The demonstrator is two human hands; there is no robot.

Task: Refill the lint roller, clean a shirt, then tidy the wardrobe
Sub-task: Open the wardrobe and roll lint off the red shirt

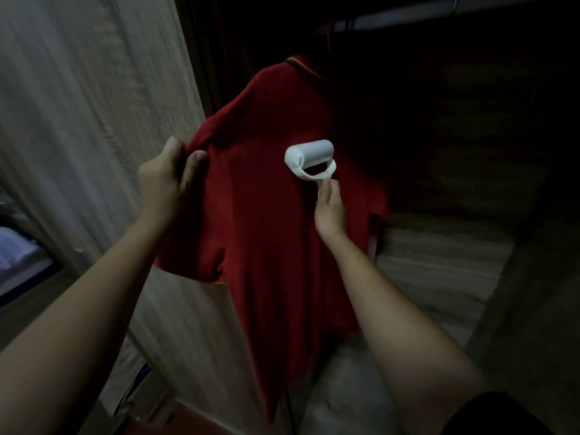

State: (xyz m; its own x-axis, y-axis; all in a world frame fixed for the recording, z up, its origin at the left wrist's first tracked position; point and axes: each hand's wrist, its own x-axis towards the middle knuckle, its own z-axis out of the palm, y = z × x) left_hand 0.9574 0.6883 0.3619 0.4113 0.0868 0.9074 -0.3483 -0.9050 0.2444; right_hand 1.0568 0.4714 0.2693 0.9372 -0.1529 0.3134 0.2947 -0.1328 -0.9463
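1. A dark red short-sleeved polo shirt (266,196) hung inside a dim wardrobe, its collar up near the rail (408,18) at the top.
2. The left hand (166,180) pinched the shirt's left shoulder edge, thumb in front and fingers curled behind the cloth, pulling the fabric out toward the pale wood-grain wardrobe door (94,105).
3. The right hand (328,208) gripped the thin handle of a white plastic lint roller (309,158), fingers closed round it.
4. The roller's white cylinder lay tilted against the middle of the shirt's back, touching the cloth.
5. A light wooden shelf (439,255) sat lower right, behind the shirt.
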